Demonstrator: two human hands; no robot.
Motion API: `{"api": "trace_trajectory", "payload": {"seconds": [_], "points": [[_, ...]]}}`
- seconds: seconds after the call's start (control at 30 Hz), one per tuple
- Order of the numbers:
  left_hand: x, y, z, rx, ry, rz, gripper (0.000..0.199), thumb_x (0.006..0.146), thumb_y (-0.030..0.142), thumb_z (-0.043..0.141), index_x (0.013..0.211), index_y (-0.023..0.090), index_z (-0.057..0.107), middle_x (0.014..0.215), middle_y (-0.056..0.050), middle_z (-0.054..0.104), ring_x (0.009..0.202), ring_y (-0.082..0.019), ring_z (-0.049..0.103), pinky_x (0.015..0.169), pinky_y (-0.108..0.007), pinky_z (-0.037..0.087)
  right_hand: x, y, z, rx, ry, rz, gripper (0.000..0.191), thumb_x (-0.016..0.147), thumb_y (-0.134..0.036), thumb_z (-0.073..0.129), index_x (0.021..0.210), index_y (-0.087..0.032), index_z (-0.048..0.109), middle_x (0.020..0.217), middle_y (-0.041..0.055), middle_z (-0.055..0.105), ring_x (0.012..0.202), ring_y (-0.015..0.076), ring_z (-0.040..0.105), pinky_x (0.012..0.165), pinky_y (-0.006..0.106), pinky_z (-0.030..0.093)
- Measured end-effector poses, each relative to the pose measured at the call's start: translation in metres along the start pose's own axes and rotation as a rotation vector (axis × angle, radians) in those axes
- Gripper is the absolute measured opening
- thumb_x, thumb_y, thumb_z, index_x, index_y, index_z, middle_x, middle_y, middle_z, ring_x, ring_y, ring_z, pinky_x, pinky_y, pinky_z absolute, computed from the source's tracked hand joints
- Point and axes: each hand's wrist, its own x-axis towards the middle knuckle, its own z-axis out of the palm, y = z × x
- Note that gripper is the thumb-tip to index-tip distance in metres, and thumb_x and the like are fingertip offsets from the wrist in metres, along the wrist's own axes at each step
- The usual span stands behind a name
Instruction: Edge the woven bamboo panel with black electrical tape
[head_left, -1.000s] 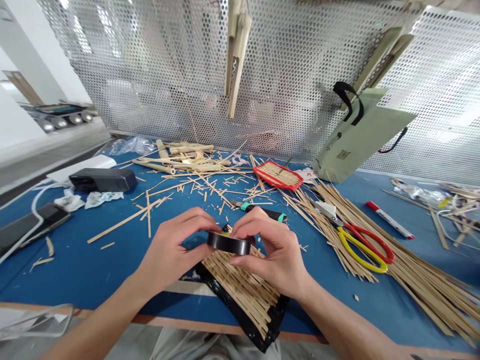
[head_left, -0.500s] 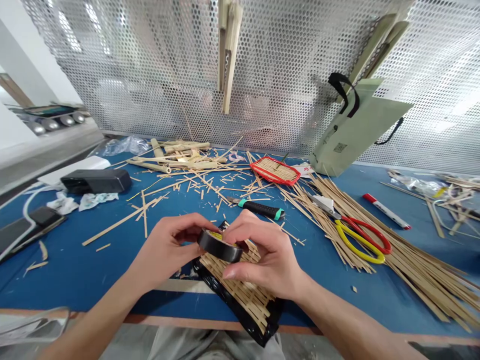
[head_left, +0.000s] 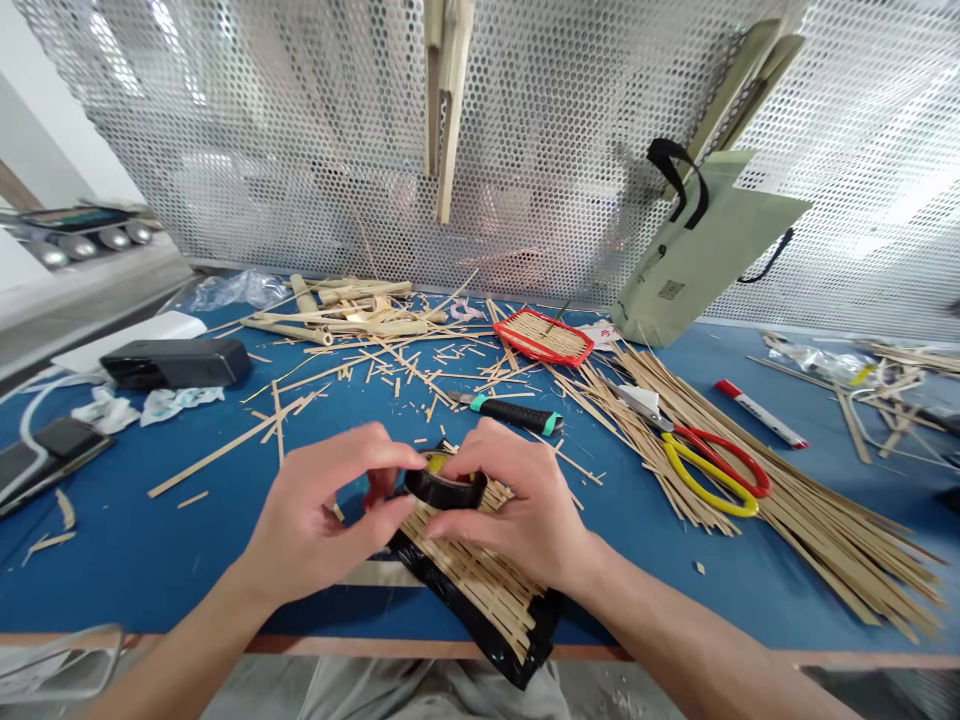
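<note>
A roll of black tape (head_left: pixel 445 490) is gripped in my right hand (head_left: pixel 517 500), with fingers in its ring and the thumb below. My left hand (head_left: pixel 330 510) is at the roll's left side, thumb and fingers curved toward it; whether its fingertips pinch the tape is too small to tell. Beneath both hands lies a woven bamboo piece (head_left: pixel 487 590) with black tape along its edges, its lower corner reaching over the table's front edge. Behind it rests a black and teal utility knife (head_left: pixel 517 414).
Scissors (head_left: pixel 712 465) lie on bamboo strips (head_left: pixel 810 520) at right, beside a marker (head_left: pixel 761 413). A red-edged woven piece (head_left: pixel 544 336), bamboo scraps (head_left: pixel 360 315) and a green bag (head_left: pixel 697 250) stand farther back. At left are a black case (head_left: pixel 176 363) and tissues (head_left: pixel 180 403).
My left thumb and fingers have spread wider and drawn back from the roll's left side. The roll has tilted slightly in my right hand. The whole view has shifted a little.
</note>
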Motion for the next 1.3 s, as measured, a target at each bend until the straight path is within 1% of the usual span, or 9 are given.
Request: {"api": "trace_trajectory", "payload": {"seconds": [0.1,0.17,0.23,0.4,0.53,0.7,0.9,1.1,1.3], "points": [[0.0053,0.0010,0.0023,-0.118,-0.129,-0.146,0.008,0.095,0.020,0.066,0.100,0.024,0.070,0.077,0.005,0.062,0.065,-0.010,0.057,0.062,-0.021,0.046,-0.0020,0.0004,0.0028,-0.105,-0.024,-0.074,0.032,0.078,-0.037,0.092,0.089,-0.020,0.067,0.077,-0.0017,0.067,0.072,0.0141,0.053,0.065,0.028,0.042],[0.0083,0.0013,0.0034,-0.148,-0.147,-0.203,0.005,0.092,0.018,0.067,0.091,0.022,0.069,0.075,0.006,0.060,0.064,-0.009,0.054,0.059,-0.020,0.042,-0.0029,0.0001,0.0040,-0.124,-0.037,-0.110,0.033,0.079,-0.039,0.091,0.090,-0.020,0.065,0.077,-0.0011,0.067,0.072,0.0146,0.052,0.064,0.029,0.043],[0.0097,0.0014,0.0036,-0.171,-0.141,-0.223,0.007,0.089,0.015,0.067,0.089,0.022,0.070,0.074,0.006,0.058,0.063,-0.009,0.052,0.057,-0.019,0.040,-0.0031,-0.0003,0.0045,-0.109,-0.041,-0.112,0.034,0.079,-0.040,0.090,0.091,-0.020,0.065,0.079,-0.0008,0.069,0.073,0.0147,0.053,0.065,0.029,0.044],[0.0085,0.0014,0.0037,-0.167,-0.123,-0.222,0.015,0.084,0.008,0.061,0.087,0.021,0.068,0.074,0.007,0.059,0.063,-0.008,0.052,0.057,-0.018,0.040,-0.0032,-0.0006,0.0053,-0.097,-0.040,-0.081,0.033,0.080,-0.040,0.089,0.092,-0.021,0.066,0.080,-0.0019,0.069,0.074,0.0147,0.054,0.065,0.029,0.045],[0.0083,0.0025,0.0037,-0.127,-0.082,-0.173,0.023,0.087,0.005,0.050,0.086,0.021,0.068,0.073,0.007,0.059,0.061,-0.007,0.050,0.056,-0.018,0.037,-0.0030,-0.0009,0.0068,-0.108,-0.051,-0.104,0.036,0.077,-0.037,0.092,0.092,-0.022,0.063,0.082,-0.0022,0.071,0.072,0.0145,0.053,0.067,0.029,0.045],[0.0071,0.0027,0.0049,-0.118,-0.109,-0.179,0.009,0.086,0.012,0.062,0.085,0.021,0.066,0.072,0.007,0.057,0.062,-0.008,0.051,0.058,-0.019,0.039,-0.0027,-0.0011,0.0064,-0.119,-0.048,-0.088,0.031,0.081,-0.037,0.089,0.091,-0.021,0.065,0.079,-0.0019,0.069,0.073,0.0145,0.054,0.065,0.028,0.044],[0.0049,0.0003,0.0051,-0.078,-0.080,-0.140,0.022,0.092,0.008,0.050,0.086,0.020,0.067,0.073,0.005,0.062,0.060,-0.008,0.055,0.057,-0.020,0.039,-0.0045,0.0001,0.0071,-0.065,-0.064,-0.067,0.035,0.078,-0.040,0.091,0.091,-0.022,0.064,0.082,-0.0023,0.072,0.074,0.0145,0.057,0.068,0.028,0.046],[0.0078,0.0022,0.0043,-0.068,-0.112,-0.181,0.008,0.092,0.019,0.062,0.087,0.020,0.068,0.071,0.004,0.059,0.061,-0.011,0.053,0.057,-0.022,0.039,-0.0029,-0.0022,0.0069,-0.076,-0.071,0.000,0.030,0.082,-0.040,0.088,0.088,-0.022,0.064,0.079,-0.0027,0.069,0.072,0.0145,0.056,0.066,0.028,0.045],[0.0053,0.0026,0.0031,-0.061,-0.076,-0.179,0.022,0.094,0.011,0.049,0.087,0.020,0.069,0.073,0.003,0.062,0.061,-0.010,0.056,0.056,-0.021,0.039,-0.0029,-0.0020,0.0090,-0.048,-0.063,0.014,0.032,0.079,-0.039,0.090,0.088,-0.022,0.065,0.082,-0.0036,0.070,0.073,0.0132,0.056,0.067,0.027,0.045]]}}
